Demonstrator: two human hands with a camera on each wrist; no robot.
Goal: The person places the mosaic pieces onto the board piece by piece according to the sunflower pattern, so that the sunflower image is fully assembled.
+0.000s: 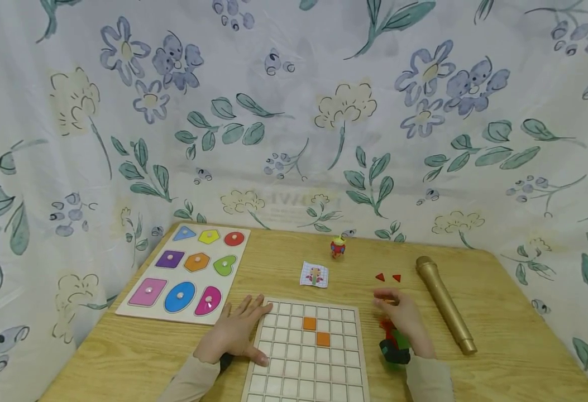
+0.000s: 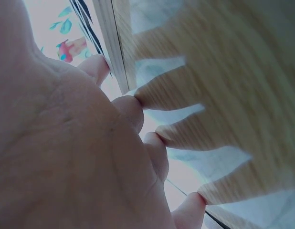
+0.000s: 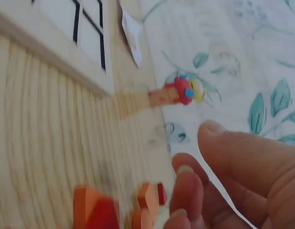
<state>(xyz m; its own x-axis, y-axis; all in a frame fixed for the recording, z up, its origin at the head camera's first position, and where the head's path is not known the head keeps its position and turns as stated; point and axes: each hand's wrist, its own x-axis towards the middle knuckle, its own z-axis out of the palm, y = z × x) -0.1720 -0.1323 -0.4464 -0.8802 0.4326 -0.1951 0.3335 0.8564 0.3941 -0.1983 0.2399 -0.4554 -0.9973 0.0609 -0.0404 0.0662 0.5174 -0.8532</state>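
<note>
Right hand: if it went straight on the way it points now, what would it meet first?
Probably the left red triangle, lying just beyond the right hand; the hand's height over the table is hard to judge, so it might pass above.

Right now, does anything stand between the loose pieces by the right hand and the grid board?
Nothing visible: only tabletop shows between the loose pieces and the grid board; the left hand is at its opposite edge.
</note>
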